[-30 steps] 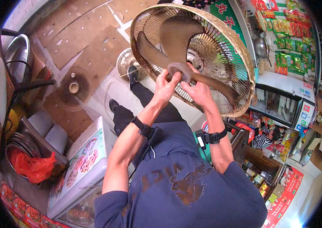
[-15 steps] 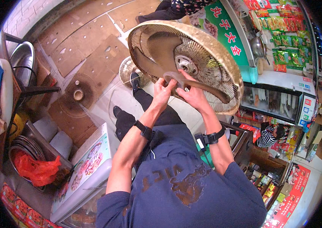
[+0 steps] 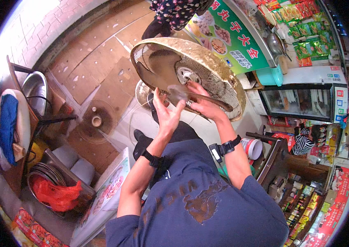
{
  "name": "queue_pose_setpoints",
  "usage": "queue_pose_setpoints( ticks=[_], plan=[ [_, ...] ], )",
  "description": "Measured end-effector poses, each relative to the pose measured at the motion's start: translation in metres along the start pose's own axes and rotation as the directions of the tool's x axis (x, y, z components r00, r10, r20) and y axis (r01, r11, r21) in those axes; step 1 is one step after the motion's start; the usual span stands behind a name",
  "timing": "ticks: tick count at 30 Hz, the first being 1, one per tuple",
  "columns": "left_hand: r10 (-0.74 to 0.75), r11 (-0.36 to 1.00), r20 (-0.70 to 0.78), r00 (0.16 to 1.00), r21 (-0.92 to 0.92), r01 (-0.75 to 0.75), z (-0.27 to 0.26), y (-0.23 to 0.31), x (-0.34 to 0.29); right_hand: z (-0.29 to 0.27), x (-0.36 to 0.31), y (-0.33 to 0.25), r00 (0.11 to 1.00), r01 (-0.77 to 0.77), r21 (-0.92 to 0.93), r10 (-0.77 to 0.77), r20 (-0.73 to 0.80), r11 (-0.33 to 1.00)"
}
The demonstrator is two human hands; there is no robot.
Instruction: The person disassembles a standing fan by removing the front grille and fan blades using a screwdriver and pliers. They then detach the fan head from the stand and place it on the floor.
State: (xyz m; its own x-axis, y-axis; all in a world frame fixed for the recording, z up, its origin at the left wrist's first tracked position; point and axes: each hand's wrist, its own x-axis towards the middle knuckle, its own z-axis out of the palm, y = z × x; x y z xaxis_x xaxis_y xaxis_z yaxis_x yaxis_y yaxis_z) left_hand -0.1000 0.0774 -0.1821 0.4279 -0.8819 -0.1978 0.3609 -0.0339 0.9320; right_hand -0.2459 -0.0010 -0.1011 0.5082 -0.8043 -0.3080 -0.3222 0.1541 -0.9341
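Note:
In front of me stands a dusty standing fan, its round rear grille (image 3: 224,78) tilted and its motor hub (image 3: 187,74) bare in the middle. Wide brown fan blades (image 3: 162,66) sit inside the grille's rim. My left hand (image 3: 167,114) is beside the blades' pale centre, thumb and fingers spread apart, gripping nothing I can see. My right hand (image 3: 208,106) closes round the blades near that centre, its fingers reaching behind them, partly hidden. Below the grille shows the fan's round base (image 3: 143,94).
A round front grille (image 3: 90,131) lies on the cardboard-covered floor (image 3: 73,61) at left. Steel basins (image 3: 36,92), a stool and a red plastic bag (image 3: 57,193) crowd the left side. A person's patterned clothing (image 3: 176,12) shows at the top. A display fridge (image 3: 298,103) stands right.
My left hand has loosened from the blades' centre and its fingers have spread. My right hand remains on the blades. The view has shifted, so the fan appears slightly lower and further left.

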Motion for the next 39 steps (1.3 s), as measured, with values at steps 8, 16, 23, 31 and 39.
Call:
queue_pose_setpoints(
  ticks=[8,16,23,31,39],
  plan=[
    [0.210,0.926,0.103,0.972,0.299,-0.232,0.018,0.002,0.024,-0.002,0.018,0.024,0.981,-0.067,0.282,0.114,-0.154,0.957],
    [0.321,0.890,0.075,0.944,0.317,-0.328,0.021,-0.001,0.060,0.000,0.051,0.026,0.942,-0.125,0.211,0.183,-0.281,0.969],
    [0.244,0.847,0.078,0.967,0.469,-0.251,0.023,0.003,0.063,0.013,0.070,0.036,0.917,-0.114,0.352,0.234,-0.322,0.929],
    [0.224,0.910,0.008,0.975,0.357,-0.212,0.022,0.003,0.057,0.017,0.078,0.040,0.885,-0.203,0.245,0.285,-0.369,0.948],
    [0.140,0.965,-0.052,0.989,0.233,-0.124,0.026,0.006,0.044,0.020,0.076,0.038,0.871,-0.185,0.281,0.290,-0.397,0.942]
  ],
)
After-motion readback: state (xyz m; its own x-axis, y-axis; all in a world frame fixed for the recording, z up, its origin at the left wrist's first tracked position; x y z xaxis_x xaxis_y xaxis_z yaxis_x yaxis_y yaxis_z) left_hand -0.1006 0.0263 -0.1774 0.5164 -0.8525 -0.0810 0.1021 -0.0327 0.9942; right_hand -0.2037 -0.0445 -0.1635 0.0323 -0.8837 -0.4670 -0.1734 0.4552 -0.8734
